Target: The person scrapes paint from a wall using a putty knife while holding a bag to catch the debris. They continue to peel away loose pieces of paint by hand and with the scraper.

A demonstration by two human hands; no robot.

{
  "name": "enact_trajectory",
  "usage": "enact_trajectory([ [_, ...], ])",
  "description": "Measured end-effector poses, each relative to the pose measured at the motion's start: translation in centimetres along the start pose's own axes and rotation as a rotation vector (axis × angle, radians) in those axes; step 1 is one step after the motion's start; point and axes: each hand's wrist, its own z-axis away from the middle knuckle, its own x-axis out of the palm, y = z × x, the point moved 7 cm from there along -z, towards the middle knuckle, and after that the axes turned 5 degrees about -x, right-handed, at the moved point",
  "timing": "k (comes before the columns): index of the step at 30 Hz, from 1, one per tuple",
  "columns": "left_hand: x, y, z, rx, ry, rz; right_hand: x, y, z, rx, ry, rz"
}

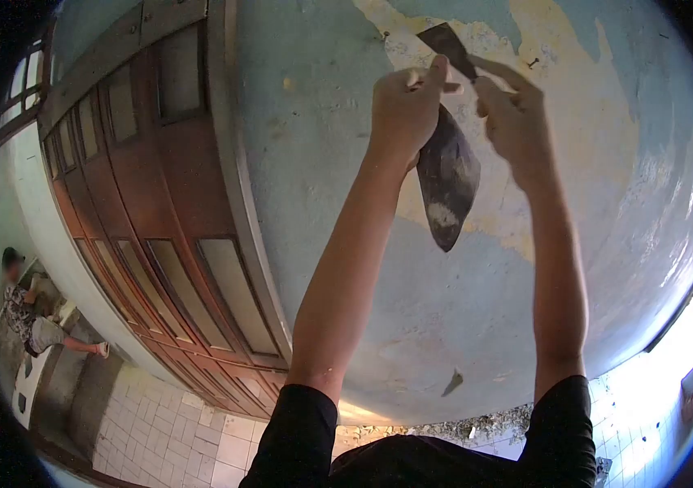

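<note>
**Both hands up at the wall, two blades in grip**

Head view:
- Left hand (pixel 403 110) raised high, fingers closed in a fist round a pale handle stub. The trowel (pixel 448 183) hangs from it, dark pointed blade tip-down, with a pale smear near the tip.
- Right hand (pixel 513 114) just right of it, fingers pinched together on the base of the scraper (pixel 446 42). Its flat dark blade angles up-left over the left knuckles. The exact contact point is hidden by the fingers.
- Both tools sit between the hands, close against the wall (pixel 590 244). Can't tell whether either blade touches it.
- The wall paint is patchy, blue over yellow, with bare areas around the hands.
- Handling, my read: both are thin stiff metal, light, and the edges could bite. Hold them by the handles, not the blades. The smear suggests the trowel face may be slick.
- Left: brown panelled door (pixel 167 203). Far left: another person (pixel 29 317) low on the tiled floor (pixel 167 431).
- Flaked debris (pixel 485 424) lies along the wall foot.
</note>
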Motion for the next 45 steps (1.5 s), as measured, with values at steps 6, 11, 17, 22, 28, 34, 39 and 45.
enact_trajectory([
  [6, 0.3, -0.1, -1.7, 0.01, 0.071, 0.25, 2.1, -1.0, -0.3, 0.012, 0.064, 0.017],
  [11, -0.2, 1.2, -2.5, 0.21, 0.167, 0.283, 2.0, -2.2, -1.7, -0.087, 0.034, 0.151],
  [17, -0.5, 0.9, -3.4, 0.226, 0.197, 0.282, 2.4, -2.1, -2.6, -0.123, 0.025, 0.121],
  [22, -0.3, 1.2, -3.4, 0.284, 0.297, 0.311, 2.2, -2.8, -2.9, -0.168, -0.008, 0.157],
  [28, 0.2, 1.1, -2.9, 0.139, 0.232, 0.387, 2.0, -3.3, -4.9, -0.236, -0.009, 0.226],
  [34, 0.3, 2.0, -3.7, 0.122, 0.269, 0.476, 2.4, -5.0, -6.0, -0.211, -0.042, 0.377],
  [39, 1.1, 1.6, -2.5, 0.046, 0.133, 0.582, 1.8, -6.8, -6.5, -0.035, -0.134, 0.202],
  [45, -2.8, 1.6, 2.3, 0.077, 0.139, 0.146, 1.9, -6.6, -8.1, -0.253, -0.011, 0.074],
])
